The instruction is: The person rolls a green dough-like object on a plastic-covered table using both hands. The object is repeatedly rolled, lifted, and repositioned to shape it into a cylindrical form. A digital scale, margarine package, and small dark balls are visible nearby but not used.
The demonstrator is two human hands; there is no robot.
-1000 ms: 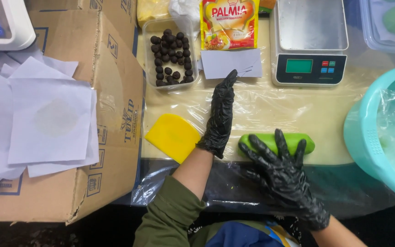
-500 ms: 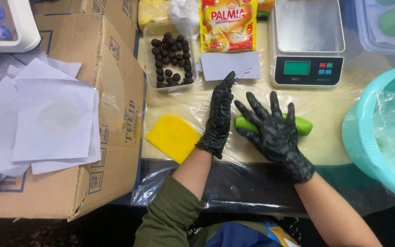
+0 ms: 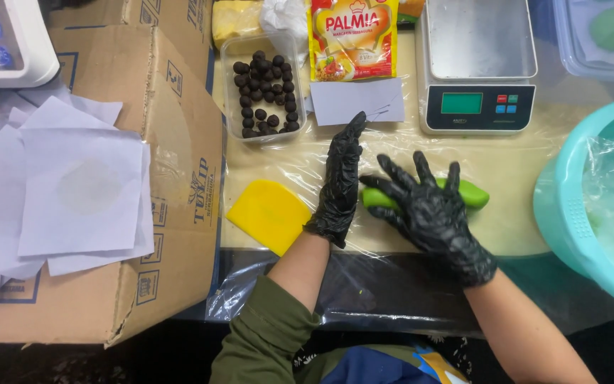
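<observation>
Both hands are wearing black gloves and working over a plastic-covered table [image 3: 534,178]. The right hand [image 3: 428,206] is lying palm down on a green dough roll [image 3: 472,193], fingers spread apart and flat, pressing on it rather than gripping it. The roll is lying crosswise near the middle of the table, below the digital scale [image 3: 477,64], its right end sticking out past the fingers. The left hand [image 3: 339,185] is standing on edge with fingers together and straight, holding nothing, just beside the roll's left end; whether it is touching it cannot be told. A yellow scraper [image 3: 268,213] is lying left of that hand. Farther back, a clear tub of dark balls [image 3: 264,92] is sitting beside a yellow pouch [image 3: 353,39]. A teal bowl [image 3: 559,206] lined with plastic film is standing at the right.
</observation>
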